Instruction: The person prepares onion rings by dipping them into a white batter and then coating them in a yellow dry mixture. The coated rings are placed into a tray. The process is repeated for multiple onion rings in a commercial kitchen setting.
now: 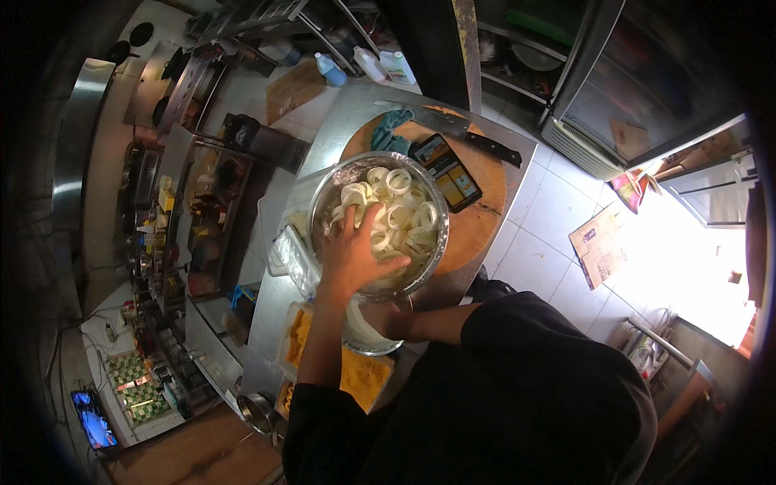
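My left hand (357, 254) reaches over a large steel bowl (444, 242) filled with pale, flour-dusted onion rings (397, 215). Its fingers are spread, with the fingertips among the rings and the thumb apart. My right hand (385, 321) is at a smaller metal bowl (370, 348) with a white coating inside, just below the big bowl. Shadow and the big bowl's rim partly hide that hand, so its grip is unclear. Under my left forearm, a rectangular container of orange-yellow crumbs (364, 376) stands close to the small bowl.
On a round wooden chopping board (485, 236) lie a phone (448, 173), a black-handled knife (494, 148) and a teal cloth (391, 130). A clear plastic bag (297, 257) is left of the big bowl. A steel pot (256, 412) stands lower left; a fridge (642, 79) is upper right.
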### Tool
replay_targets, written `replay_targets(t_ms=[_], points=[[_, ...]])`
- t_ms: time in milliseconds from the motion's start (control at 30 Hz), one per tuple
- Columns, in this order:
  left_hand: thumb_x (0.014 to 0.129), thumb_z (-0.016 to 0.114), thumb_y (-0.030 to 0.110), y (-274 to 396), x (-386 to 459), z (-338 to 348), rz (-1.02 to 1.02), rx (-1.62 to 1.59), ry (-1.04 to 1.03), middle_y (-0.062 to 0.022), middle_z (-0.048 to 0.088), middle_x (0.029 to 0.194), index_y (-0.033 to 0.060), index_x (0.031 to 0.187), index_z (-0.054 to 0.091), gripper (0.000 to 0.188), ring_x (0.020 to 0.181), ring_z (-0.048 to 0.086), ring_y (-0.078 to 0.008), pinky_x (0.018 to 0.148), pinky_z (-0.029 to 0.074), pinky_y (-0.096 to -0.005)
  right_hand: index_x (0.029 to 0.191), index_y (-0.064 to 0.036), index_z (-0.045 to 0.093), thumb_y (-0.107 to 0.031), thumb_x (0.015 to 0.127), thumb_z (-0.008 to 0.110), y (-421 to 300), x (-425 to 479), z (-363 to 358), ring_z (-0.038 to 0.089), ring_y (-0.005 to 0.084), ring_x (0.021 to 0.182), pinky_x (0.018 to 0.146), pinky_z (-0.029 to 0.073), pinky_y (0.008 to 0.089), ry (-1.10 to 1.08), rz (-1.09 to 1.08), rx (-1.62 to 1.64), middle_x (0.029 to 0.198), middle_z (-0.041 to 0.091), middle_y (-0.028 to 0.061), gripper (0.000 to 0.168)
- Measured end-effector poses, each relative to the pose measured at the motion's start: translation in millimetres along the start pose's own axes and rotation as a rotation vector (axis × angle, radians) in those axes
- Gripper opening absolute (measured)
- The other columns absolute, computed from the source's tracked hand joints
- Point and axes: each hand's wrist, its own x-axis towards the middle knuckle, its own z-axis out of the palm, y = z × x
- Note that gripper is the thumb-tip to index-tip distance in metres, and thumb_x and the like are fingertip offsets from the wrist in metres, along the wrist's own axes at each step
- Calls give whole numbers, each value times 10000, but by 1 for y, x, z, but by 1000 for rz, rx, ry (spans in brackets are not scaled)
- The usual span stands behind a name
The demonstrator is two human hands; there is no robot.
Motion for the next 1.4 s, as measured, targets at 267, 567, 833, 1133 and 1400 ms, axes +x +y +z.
replay_targets(t_ms=[267,567,833,1133,1400], points=[[592,936,290,-10,7,23,-14,28,57,-157,401,1500,282,1548,420,1086,1289,508,-513,1054,493,-597,1119,-30,741,-143,1005,545,-30,-7,-75,749,307,1048,847,610,419,-329,18,-39,1125,757,168,253],[520,975,306,-29,2,35,77,-110,98,-170,396,1471,221,1459,530,1043,1263,540,-486,1024,519,-574,1065,-54,715,-130,984,560,5,-7,16,753,283,978,797,617,404,-340,-26,-209,1048,742,163,190],[520,972,301,-27,2,16,85,-203,-10,-177,442,1390,192,1300,625,860,1277,546,-455,1034,490,-552,1017,-58,734,-122,981,549,7,-11,0,770,319,912,764,631,428,-174,-64,-98,978,758,181,199],[634,837,45,-29,8,46,101,-158,136,-156,438,1361,148,1156,685,553,1145,580,-468,942,543,-545,930,-50,756,-122,958,570,3,0,8,779,290,834,696,631,419,-221,42,-128,925,768,181,201],[664,820,27,-38,-11,25,80,-251,203,-167,533,1215,118,1096,717,453,1164,596,-419,975,512,-480,919,-26,765,-104,906,609,9,-3,4,767,316,808,692,624,434,-189,-40,-169,862,752,194,175]])
